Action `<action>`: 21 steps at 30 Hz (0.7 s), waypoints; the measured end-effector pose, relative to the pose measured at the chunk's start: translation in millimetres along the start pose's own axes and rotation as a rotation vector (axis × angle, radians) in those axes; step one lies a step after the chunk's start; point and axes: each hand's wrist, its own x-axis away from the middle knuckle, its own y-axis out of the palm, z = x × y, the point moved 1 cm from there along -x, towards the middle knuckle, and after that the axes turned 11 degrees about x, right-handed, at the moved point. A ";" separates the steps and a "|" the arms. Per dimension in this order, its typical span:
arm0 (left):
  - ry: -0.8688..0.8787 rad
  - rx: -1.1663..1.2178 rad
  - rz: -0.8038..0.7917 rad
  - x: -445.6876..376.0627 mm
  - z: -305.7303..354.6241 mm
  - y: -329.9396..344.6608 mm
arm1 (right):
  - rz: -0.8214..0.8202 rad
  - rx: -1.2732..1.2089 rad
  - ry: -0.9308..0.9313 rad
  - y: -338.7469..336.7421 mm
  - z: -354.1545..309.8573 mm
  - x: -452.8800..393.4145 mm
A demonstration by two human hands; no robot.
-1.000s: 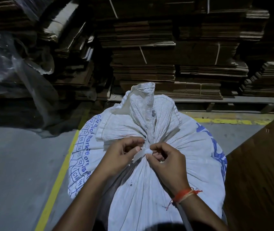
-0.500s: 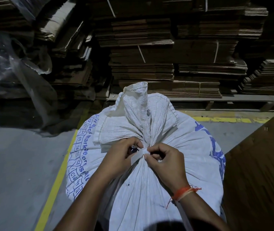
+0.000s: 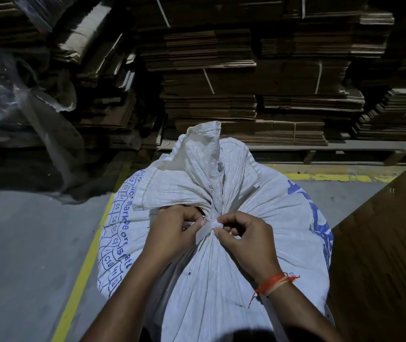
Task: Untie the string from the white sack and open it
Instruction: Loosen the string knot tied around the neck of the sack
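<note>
A full white woven sack (image 3: 221,272) with blue print stands upright in front of me, its gathered neck rising to a crumpled top flap. A flat white string (image 3: 205,230) is wound around the neck. My left hand (image 3: 172,233) pinches the string's left part with thumb and fingers. My right hand (image 3: 246,240), with an orange thread at the wrist, pinches the string's right end just beside the knot. The two hands almost touch at the neck. The knot itself is mostly hidden by my fingers.
Tall stacks of flattened cardboard (image 3: 246,77) on a pallet fill the back. Clear plastic sheeting (image 3: 19,99) hangs at the left. A brown cardboard sheet (image 3: 382,243) leans at the right. A yellow floor line (image 3: 83,267) runs along the grey concrete floor left of the sack.
Both hands stay at the neck and keep working the string. The fingers have shifted slightly, and a short flat length of string now shows between them.
</note>
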 end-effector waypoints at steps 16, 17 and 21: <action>-0.241 0.315 -0.029 3.2 -5.3 8.4 | -0.049 0.030 0.048 3.1 5.0 1.7; -0.252 0.306 -0.040 3.8 -4.2 8.6 | -0.054 0.034 0.052 2.8 5.6 1.6; -0.283 0.283 -0.052 3.7 -7.1 9.2 | -0.064 0.058 0.033 2.4 8.7 0.9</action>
